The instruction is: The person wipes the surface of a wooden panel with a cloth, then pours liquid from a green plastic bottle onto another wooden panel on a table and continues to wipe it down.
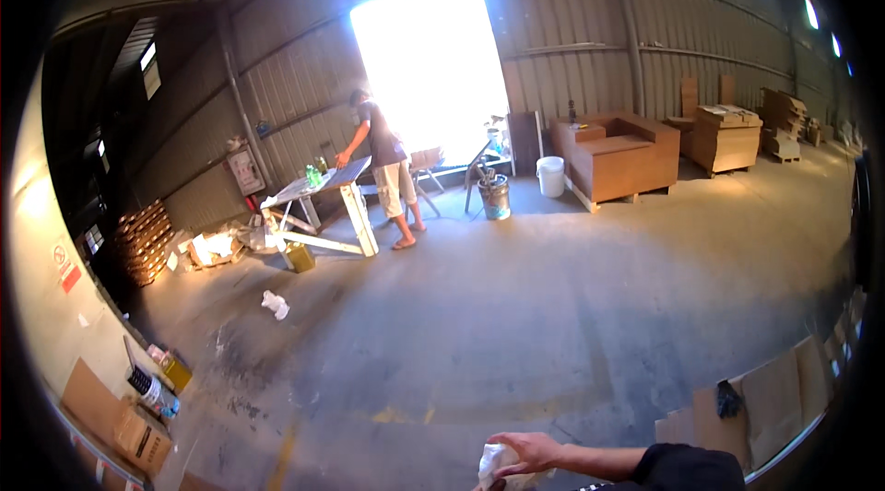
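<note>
My right hand (527, 452) comes in from the lower right on a forearm with a black sleeve, low at the bottom edge of the view. Its fingers are closed around a crumpled white cloth (491, 465), which hangs just to the left of the palm. Below it lies a bare, stained concrete floor (479, 325). My left hand is not in the picture.
Another person (387, 168) stands at a white work table (323, 189) by the bright doorway (429, 58). Nearby are a white bucket (550, 176), a metal bucket (495, 197), wooden crates (619, 157), a rag on the floor (275, 305), cardboard sheets (774, 399) and boxes (138, 436).
</note>
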Demonstrator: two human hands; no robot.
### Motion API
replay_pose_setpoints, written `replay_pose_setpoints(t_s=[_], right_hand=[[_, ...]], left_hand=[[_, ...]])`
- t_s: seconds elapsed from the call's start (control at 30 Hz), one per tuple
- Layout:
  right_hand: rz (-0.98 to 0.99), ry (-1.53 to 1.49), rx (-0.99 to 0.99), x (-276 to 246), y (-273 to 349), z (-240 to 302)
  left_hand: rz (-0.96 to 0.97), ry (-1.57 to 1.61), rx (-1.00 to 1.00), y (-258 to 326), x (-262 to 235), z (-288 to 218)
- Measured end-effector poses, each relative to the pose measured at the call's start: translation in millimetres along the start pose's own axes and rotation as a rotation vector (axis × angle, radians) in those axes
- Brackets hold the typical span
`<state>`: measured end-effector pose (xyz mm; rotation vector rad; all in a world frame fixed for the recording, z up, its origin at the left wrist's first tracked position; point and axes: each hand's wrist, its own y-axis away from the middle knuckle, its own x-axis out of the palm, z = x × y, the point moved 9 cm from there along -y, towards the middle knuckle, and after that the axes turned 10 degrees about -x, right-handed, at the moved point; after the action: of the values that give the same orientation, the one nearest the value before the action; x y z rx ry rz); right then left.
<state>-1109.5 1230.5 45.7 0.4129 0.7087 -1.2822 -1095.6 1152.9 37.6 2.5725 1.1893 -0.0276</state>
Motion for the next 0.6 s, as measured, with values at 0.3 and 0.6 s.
replay_pose_setpoints(t_s=[0.3,0.6], right_hand=[[-0.189,0.251,0.490,-181.4,-105.4,-272.6],[-0.366,-0.130,1.717,60.0,186.1,-342.4]], left_hand=[[0.223,-0.479,0.083,-221.3,-129.7,-87.7],[0.106,-0.942,0.037,-461.1,-334.3,-44.2]])
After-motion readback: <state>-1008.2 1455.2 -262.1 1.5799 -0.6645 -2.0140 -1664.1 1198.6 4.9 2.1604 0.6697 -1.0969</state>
